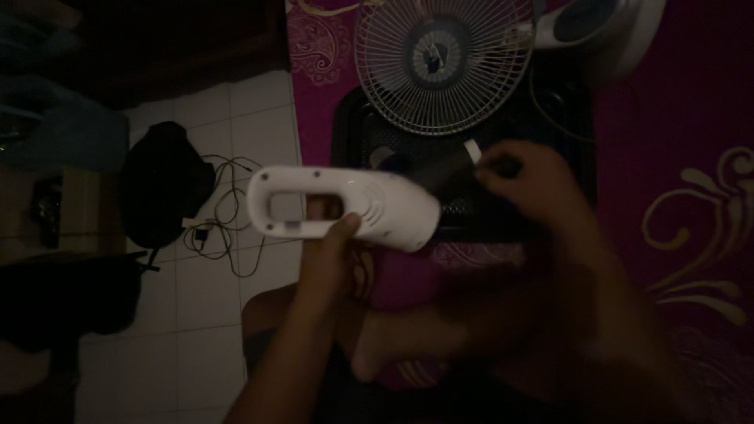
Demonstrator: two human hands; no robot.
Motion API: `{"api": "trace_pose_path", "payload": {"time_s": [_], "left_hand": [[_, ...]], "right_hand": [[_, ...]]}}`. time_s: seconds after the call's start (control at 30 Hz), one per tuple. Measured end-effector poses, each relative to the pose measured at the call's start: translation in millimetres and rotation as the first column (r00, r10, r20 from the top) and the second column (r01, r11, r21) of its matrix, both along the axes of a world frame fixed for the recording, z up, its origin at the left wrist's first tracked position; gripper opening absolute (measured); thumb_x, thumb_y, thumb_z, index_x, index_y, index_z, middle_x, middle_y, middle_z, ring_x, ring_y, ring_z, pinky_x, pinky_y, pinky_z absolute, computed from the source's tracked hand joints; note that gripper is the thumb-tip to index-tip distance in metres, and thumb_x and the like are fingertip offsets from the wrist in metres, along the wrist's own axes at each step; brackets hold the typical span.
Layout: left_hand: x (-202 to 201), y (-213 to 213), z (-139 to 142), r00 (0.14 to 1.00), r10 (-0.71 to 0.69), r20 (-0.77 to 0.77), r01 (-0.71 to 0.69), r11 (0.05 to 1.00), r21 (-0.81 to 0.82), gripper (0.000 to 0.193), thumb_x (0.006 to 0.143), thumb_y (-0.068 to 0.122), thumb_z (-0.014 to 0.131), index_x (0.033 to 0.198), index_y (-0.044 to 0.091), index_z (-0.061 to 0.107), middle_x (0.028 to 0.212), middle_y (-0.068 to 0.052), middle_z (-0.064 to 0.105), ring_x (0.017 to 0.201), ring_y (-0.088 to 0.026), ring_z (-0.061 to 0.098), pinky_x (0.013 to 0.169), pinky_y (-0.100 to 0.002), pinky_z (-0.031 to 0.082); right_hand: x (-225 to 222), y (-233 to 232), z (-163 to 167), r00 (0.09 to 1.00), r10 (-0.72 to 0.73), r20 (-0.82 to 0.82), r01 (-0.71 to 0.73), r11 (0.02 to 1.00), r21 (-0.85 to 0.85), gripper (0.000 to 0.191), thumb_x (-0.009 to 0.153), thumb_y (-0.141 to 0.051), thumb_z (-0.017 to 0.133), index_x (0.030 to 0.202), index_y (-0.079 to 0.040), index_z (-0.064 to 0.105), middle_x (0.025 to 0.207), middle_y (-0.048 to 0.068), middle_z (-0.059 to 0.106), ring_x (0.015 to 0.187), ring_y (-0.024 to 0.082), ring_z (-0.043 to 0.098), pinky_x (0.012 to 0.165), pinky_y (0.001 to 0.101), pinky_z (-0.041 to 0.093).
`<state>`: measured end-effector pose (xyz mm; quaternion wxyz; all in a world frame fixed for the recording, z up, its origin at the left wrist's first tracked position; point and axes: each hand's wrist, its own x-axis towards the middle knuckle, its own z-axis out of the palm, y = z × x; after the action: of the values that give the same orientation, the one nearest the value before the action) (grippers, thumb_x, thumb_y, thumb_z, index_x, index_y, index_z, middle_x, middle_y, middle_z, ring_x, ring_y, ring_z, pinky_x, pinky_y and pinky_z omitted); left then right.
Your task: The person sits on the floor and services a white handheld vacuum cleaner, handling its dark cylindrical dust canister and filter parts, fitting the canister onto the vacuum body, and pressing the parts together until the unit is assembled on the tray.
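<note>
The left hand (334,235) reaches up, its grip closed around a white handheld appliance (345,206). The blurred right hand (528,184) pinches its dark nozzle (452,180), near the fan grille (444,63).

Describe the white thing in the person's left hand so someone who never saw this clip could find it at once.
Start at the round wire fan grille lying on the magenta patterned cloth at the top. Just below and left of it, the left hand holds a white plastic housing from underneath. It alone is bright white and elongated, with a handle-like opening at its left end.
</note>
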<state>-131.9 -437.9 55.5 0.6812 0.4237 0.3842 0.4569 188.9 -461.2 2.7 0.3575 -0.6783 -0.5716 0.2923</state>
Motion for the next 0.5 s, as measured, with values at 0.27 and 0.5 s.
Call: {"api": "trace_pose_path", "payload": {"time_s": [0.27,0.5], "left_hand": [[-46,-24,-30,0.976,0.176,0.126,-0.141,0.959,-0.244,0.069,0.086,0.021,0.066,0.147,0.006,0.038,0.125,-0.019,0.056,0.109,-0.035,0.061,0.086,-0.052,0.057],[-76,-26,-16,0.952,0.306,0.024,-0.286,0.912,-0.293,0.074,0.08,0.024,0.062,0.149,0.015,0.039,0.129,-0.016,0.062,0.115,-0.035,0.065,0.092,-0.051,0.06]], "right_hand": [[2,18,-87,0.916,0.241,0.32,-0.126,0.932,-0.34,0.025,0.079,-0.023,0.08,0.101,-0.012,0.079,0.101,0.016,0.076,0.091,0.033,0.072,0.083,0.0437,0.057],[-4,14,-48,0.963,0.208,0.17,-0.147,0.937,-0.316,0.026,0.082,-0.026,0.076,0.104,-0.012,0.079,0.104,0.012,0.077,0.095,0.028,0.072,0.087,0.0405,0.056]]}}
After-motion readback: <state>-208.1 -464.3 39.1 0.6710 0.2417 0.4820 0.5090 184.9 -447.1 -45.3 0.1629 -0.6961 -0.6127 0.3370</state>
